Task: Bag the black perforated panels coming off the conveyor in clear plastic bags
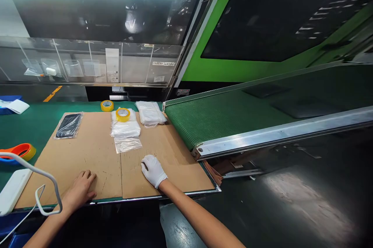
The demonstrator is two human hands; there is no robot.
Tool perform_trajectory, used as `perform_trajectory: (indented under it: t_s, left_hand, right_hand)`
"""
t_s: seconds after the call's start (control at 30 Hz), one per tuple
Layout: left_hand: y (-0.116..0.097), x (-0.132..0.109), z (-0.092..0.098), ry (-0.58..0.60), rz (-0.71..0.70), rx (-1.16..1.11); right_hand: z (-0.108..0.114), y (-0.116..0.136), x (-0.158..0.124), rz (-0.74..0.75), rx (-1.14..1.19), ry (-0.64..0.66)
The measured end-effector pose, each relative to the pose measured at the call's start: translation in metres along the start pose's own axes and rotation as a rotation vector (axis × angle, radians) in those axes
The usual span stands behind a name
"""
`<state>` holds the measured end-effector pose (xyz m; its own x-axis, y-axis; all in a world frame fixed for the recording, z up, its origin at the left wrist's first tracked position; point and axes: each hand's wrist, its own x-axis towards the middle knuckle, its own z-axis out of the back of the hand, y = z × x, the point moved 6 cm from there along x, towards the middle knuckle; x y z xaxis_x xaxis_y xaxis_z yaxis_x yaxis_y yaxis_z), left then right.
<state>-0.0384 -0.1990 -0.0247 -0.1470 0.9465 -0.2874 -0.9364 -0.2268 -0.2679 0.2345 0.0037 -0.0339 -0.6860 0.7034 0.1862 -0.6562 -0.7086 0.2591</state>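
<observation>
My left hand (82, 189) is bare and rests on the brown cardboard sheet (96, 154) near the front edge, its fingers apart and nothing in them. On the same cardboard, to the right of the seam, lies my right hand (153, 171) in a white glove. Its fingers are curled in, and I see nothing held. Beyond it is a stack of clear plastic bags (126, 127) with a yellow tape roll (122, 114) on top. A dark phone-shaped item in a clear bag (69, 125) lies at the far left of the cardboard.
A second tape roll (107, 105) and another bag stack (150, 113) are at the back. A green conveyor belt (204, 117) with a metal rail adjoins the right side. At left are an orange-and-blue tape dispenser (17, 151) and a white device (14, 191) with a curved arm.
</observation>
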Motion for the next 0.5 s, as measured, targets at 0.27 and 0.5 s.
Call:
perform_trajectory:
  t_s: [0.27, 0.5]
  left_hand:
    - [-0.025, 0.009, 0.019, 0.079, 0.044, 0.068]
    - [-0.021, 0.017, 0.009, 0.144, 0.038, 0.092]
  right_hand:
    - [-0.002, -0.002, 0.0, -0.099, -0.151, 0.148]
    - [0.005, 0.005, 0.009, -0.163, -0.103, 0.115]
